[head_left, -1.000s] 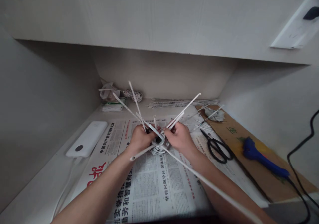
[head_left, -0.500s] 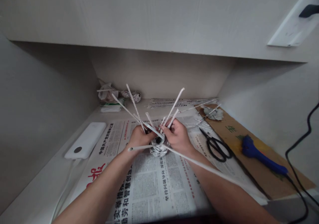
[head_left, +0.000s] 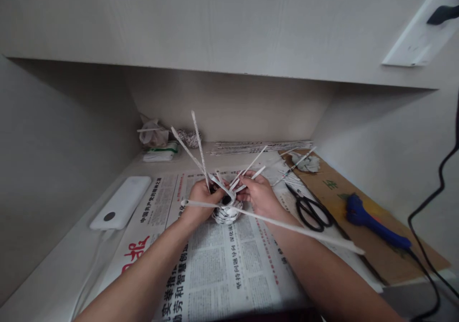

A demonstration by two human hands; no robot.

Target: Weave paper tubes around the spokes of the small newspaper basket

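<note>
A small round vessel (head_left: 228,214) woven from rolled newspaper sits between my hands, its dark opening facing up. Several pale paper sticks (head_left: 189,150) fan out from its rim. My left hand (head_left: 202,197) wraps the vessel's left side, thumb near the opening. At the right of the rim, my right hand (head_left: 258,191) pinches one of the paper sticks (head_left: 251,178); its fingertips are partly hidden behind the sticks. One long paper tube (head_left: 304,230) runs from the rim across my right forearm.
Newspaper (head_left: 211,264) covers the tabletop. Black scissors (head_left: 311,212) and a blue glue gun (head_left: 376,224) on cardboard (head_left: 412,260) lie to the right. A white power bank (head_left: 122,202) lies left. Rolled paper sticks (head_left: 251,148) and a plastic bag (head_left: 153,133) are at the back.
The sticks on the right have tipped down and to the right with my right hand. Those on the left now stand steeper. My left hand still holds the vessel.
</note>
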